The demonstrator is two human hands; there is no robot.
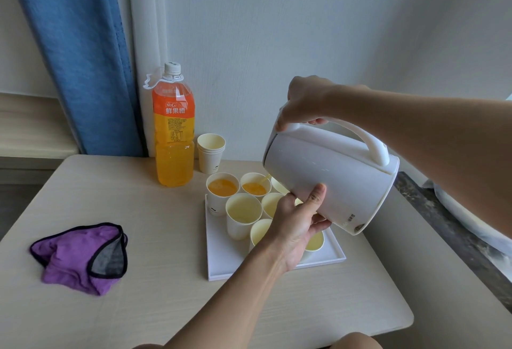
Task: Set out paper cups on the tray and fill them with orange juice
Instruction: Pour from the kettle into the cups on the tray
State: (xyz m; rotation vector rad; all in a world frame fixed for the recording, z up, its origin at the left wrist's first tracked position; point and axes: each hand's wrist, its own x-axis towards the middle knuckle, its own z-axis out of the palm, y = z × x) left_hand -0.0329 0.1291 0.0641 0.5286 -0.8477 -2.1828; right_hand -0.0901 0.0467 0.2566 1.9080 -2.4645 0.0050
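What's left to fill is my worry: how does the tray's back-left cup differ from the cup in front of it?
The back-left cup holds orange juice; the front cup is empty. The back-left cup stands rearmost on the tray; the front cup nearer. Both are upright paper cups.

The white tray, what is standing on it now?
Paper cups on the tray: two back cups hold orange juice, the nearer cups look empty. The kettle and left hand cover others, so no full count.
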